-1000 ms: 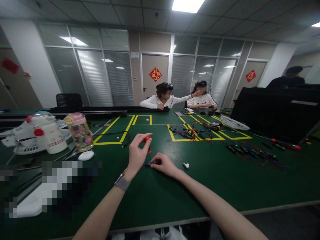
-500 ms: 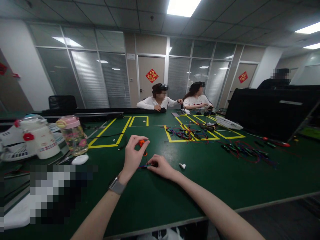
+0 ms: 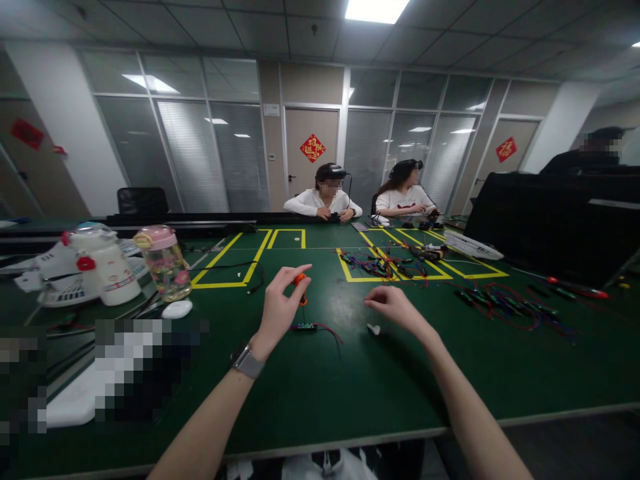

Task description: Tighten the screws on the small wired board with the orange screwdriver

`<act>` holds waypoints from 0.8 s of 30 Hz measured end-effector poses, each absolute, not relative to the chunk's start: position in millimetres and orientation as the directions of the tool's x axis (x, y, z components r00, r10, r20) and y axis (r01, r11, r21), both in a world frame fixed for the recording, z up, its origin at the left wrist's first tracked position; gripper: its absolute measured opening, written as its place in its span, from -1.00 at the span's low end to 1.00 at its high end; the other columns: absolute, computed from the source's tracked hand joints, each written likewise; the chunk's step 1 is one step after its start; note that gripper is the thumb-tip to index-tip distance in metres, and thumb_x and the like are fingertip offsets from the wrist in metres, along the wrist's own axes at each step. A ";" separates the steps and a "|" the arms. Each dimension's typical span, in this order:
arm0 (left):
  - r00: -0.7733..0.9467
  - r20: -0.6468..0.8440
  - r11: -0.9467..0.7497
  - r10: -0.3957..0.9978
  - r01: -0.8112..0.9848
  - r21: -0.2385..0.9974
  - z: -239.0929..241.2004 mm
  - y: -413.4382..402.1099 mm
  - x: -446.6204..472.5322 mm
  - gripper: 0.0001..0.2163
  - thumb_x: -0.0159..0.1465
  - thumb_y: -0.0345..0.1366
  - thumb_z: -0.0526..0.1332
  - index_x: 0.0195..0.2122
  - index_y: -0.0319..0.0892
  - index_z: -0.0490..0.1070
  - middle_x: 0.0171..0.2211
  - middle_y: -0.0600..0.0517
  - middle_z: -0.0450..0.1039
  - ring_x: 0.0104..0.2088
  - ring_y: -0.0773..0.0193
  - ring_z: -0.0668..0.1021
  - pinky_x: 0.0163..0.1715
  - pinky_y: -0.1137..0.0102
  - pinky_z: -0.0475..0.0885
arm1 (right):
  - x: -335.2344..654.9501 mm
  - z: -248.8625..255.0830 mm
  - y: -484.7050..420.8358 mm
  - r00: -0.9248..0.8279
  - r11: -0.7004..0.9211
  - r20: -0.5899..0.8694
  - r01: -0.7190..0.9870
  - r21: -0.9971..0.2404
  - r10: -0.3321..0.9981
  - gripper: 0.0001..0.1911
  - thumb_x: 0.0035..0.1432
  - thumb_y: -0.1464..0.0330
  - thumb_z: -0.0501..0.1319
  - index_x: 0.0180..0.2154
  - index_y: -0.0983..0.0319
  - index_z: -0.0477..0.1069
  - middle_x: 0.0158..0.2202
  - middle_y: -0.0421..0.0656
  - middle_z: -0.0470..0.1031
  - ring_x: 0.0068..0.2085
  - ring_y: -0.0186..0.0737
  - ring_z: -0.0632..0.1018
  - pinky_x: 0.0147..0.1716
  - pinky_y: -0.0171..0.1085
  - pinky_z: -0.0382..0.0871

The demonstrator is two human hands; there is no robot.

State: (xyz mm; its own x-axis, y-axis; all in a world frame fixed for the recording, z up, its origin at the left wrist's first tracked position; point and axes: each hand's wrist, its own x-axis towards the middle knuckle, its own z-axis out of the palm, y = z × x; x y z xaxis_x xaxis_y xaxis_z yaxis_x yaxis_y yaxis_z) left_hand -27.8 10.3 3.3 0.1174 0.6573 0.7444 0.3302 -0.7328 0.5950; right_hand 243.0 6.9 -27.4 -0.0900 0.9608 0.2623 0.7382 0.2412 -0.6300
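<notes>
My left hand (image 3: 284, 301) is closed around the orange handle of a screwdriver (image 3: 301, 281), its thin shaft pointing down. The shaft's lower end meets a small green circuit board (image 3: 305, 327) lying on the table, with red and dark wires running off its right end. My right hand (image 3: 397, 308) is above the table to the right of the board, apart from it. Its fingers are drawn together toward the thumb, and nothing shows between them. A white earbud (image 3: 373, 329) lies just below that hand.
Bundles of wired boards lie beyond my right hand (image 3: 370, 265) and at the right (image 3: 505, 305). A pink-lidded bottle (image 3: 167, 270), a white jug (image 3: 113, 273) and a white case (image 3: 177, 309) stand left. Two people sit across the green table (image 3: 340, 393); a black monitor (image 3: 560, 227) is at right.
My right hand has let go of the board and moved right, leaving the board and its wires exposed. My left hand still holds the screwdriver upright there. The view has turned slightly left.
</notes>
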 end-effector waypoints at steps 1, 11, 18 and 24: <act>0.126 0.741 -0.735 0.660 0.316 0.601 3.0 10.2 -27.4 -0.73 0.31 -0.23 0.09 0.01 -0.07 0.41 -0.20 0.01 0.44 -0.20 0.27 0.49 -0.16 0.35 0.40 | 255.3 -30.1 4.4 -0.059 0.177 0.200 0.743 -0.645 0.978 -0.81 0.05 0.30 0.23 -0.40 0.29 0.54 -0.44 -0.11 0.54 -0.39 -0.21 0.50 -0.38 -0.31 0.32; 0.173 0.749 -0.761 0.640 0.275 0.587 2.8 9.1 -20.8 -0.74 0.31 -0.26 0.10 0.00 -0.08 0.42 -0.22 0.01 0.44 -0.23 0.29 0.49 -0.19 0.39 0.40 | 264.9 -45.6 -20.9 -0.187 0.169 0.046 0.719 -0.674 0.981 -0.63 -0.05 0.14 0.30 -0.30 0.30 0.53 -0.45 -0.15 0.50 -0.41 -0.25 0.46 -0.44 -0.34 0.27; 0.146 0.740 -0.743 0.657 0.296 0.601 1.4 12.1 -23.7 -0.71 0.31 -0.25 0.10 0.04 -0.07 0.39 -0.21 0.01 0.43 -0.22 0.29 0.48 -0.19 0.38 0.41 | 261.1 -47.7 -18.8 -0.208 0.202 0.067 0.736 -0.647 0.976 -0.77 -0.02 0.25 0.27 -0.35 0.27 0.56 -0.46 -0.15 0.51 -0.40 -0.25 0.47 -0.42 -0.34 0.28; 0.154 0.704 -0.716 0.693 0.255 0.650 -0.7 15.1 -27.1 -0.66 0.36 -0.26 0.01 0.14 -0.06 0.28 -0.06 -0.05 0.44 -0.13 0.28 0.51 -0.10 0.33 0.41 | 262.8 -50.6 -18.3 -0.229 0.244 0.110 0.727 -0.642 0.967 -0.80 0.04 0.34 0.20 -0.32 0.25 0.57 -0.39 -0.14 0.52 -0.37 -0.24 0.47 -0.36 -0.33 0.32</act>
